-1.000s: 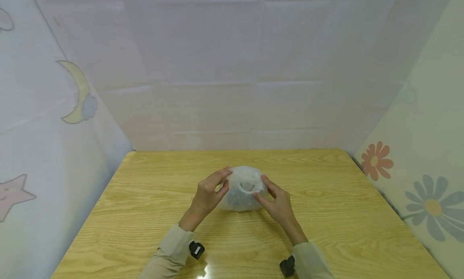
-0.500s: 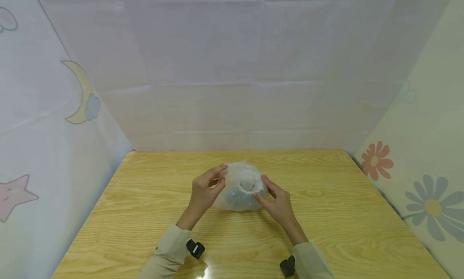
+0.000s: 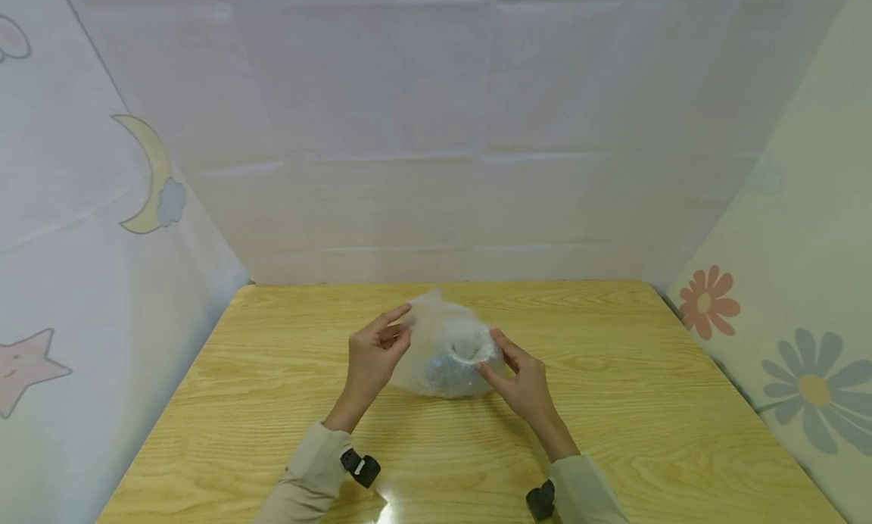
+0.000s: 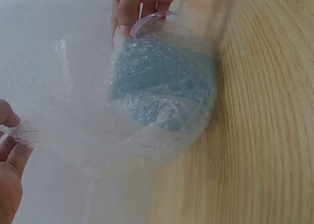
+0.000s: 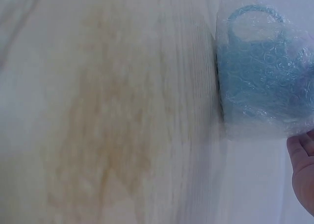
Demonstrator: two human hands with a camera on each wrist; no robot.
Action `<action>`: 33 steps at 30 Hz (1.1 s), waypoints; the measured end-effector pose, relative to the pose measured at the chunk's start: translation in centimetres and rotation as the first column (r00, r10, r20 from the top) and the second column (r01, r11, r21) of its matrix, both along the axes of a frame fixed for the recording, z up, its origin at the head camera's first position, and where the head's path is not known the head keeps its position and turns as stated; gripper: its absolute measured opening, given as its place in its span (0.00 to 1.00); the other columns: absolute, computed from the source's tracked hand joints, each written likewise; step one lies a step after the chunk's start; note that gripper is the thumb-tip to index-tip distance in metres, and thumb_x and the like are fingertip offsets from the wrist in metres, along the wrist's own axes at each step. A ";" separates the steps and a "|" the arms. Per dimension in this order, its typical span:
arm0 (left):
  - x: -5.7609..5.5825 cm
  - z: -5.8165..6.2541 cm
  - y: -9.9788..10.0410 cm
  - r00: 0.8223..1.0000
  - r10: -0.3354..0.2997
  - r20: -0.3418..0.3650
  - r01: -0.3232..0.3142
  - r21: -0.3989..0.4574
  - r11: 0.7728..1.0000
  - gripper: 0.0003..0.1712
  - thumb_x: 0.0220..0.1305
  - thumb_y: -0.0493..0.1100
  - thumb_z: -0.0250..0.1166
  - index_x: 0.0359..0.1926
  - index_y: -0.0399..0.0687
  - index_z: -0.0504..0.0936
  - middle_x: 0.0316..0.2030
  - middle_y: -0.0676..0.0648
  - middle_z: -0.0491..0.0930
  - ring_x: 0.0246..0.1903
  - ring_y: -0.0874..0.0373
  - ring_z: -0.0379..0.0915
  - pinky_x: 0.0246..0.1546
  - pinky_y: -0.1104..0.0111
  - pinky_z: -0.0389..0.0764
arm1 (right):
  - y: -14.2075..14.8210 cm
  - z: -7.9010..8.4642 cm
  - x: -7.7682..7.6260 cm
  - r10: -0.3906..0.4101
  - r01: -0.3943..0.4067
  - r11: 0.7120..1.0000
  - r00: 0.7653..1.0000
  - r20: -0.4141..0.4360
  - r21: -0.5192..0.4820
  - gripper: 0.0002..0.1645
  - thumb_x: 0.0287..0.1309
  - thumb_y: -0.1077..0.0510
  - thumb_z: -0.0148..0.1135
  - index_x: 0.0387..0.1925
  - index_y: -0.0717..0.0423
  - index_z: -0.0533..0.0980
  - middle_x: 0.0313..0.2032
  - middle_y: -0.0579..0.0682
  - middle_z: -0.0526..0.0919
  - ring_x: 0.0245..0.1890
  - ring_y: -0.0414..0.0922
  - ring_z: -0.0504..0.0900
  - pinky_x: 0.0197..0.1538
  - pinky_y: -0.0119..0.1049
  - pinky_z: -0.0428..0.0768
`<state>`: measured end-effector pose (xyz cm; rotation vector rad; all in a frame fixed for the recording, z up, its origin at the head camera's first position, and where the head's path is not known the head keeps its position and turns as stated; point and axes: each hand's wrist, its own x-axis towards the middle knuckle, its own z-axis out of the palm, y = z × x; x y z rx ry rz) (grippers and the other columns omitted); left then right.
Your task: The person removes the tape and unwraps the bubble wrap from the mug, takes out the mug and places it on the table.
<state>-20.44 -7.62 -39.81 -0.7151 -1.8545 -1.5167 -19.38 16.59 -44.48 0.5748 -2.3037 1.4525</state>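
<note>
A light blue mug (image 5: 255, 71) with a loop handle is wrapped in clear bubble wrap (image 3: 425, 327); its round opening faces up in the head view. My left hand (image 3: 371, 355) pinches the free edge of the wrap, which stretches out to the left of the mug. In the left wrist view, the pinched wrap is gathered between thumb and fingers (image 4: 18, 157). My right hand (image 3: 523, 380) holds the wrapped mug by its rim on the right side, thumb in front and fingers behind. Layers of wrap blur the mug's surface.
The mug stands on a wood-grain table (image 3: 272, 403). Behind it hangs a pale creased backdrop (image 3: 436, 130), with printed side panels at left and right. A small black camera (image 3: 361, 467) sits on my left wrist, another black camera (image 3: 540, 500) on the right.
My left hand has moved left, drawing the bubble wrap out from the mug into a wider sheet. The right hand and the mug have stayed in place.
</note>
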 end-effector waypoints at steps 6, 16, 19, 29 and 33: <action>-1.4 -2.1 -1.1 0.984 -0.036 0.172 0.012 0.136 0.991 0.20 0.56 0.19 0.62 0.51 0.29 0.80 0.49 0.33 0.80 0.40 0.37 0.81 0.36 0.72 0.81 | 0.0 0.1 0.1 -0.003 0.003 1.000 1.000 0.014 0.001 0.36 0.54 0.69 0.69 0.61 0.77 0.66 0.61 0.70 0.67 0.60 0.64 0.68 0.54 0.51 0.73; -2.2 -3.1 -2.4 0.963 -0.074 0.260 0.009 0.246 0.969 0.20 0.58 0.24 0.65 0.53 0.33 0.80 0.51 0.35 0.79 0.42 0.45 0.82 0.38 0.67 0.82 | 0.0 -0.1 0.0 -0.005 0.005 1.000 1.000 -0.004 0.003 0.35 0.53 0.70 0.69 0.60 0.79 0.65 0.60 0.72 0.67 0.60 0.65 0.68 0.53 0.52 0.74; -2.3 -3.2 -2.7 0.945 -0.116 0.305 0.014 0.319 0.948 0.21 0.58 0.23 0.65 0.54 0.32 0.80 0.52 0.34 0.78 0.43 0.45 0.82 0.40 0.65 0.82 | 0.3 -1.5 -0.8 -0.009 0.009 1.000 1.000 -0.020 -0.004 0.36 0.53 0.69 0.71 0.61 0.77 0.66 0.61 0.70 0.68 0.60 0.63 0.69 0.53 0.50 0.74; -2.4 -3.2 -3.2 0.891 -0.192 0.412 -0.033 0.480 0.877 0.24 0.55 0.21 0.65 0.55 0.30 0.77 0.54 0.29 0.74 0.42 0.49 0.83 0.41 0.63 0.82 | 0.6 -2.3 -1.2 -0.015 0.015 1.000 1.000 0.004 -0.006 0.37 0.55 0.63 0.71 0.63 0.72 0.67 0.62 0.67 0.68 0.62 0.58 0.69 0.55 0.45 0.74; -2.6 -3.3 -3.3 0.882 -0.165 0.442 -0.102 0.520 0.848 0.22 0.54 0.20 0.66 0.51 0.26 0.77 0.50 0.32 0.78 0.39 0.52 0.83 0.39 0.64 0.83 | -0.1 -0.2 0.0 -0.016 0.016 1.000 1.000 0.010 0.001 0.36 0.53 0.68 0.70 0.61 0.77 0.66 0.60 0.71 0.68 0.60 0.63 0.69 0.54 0.51 0.74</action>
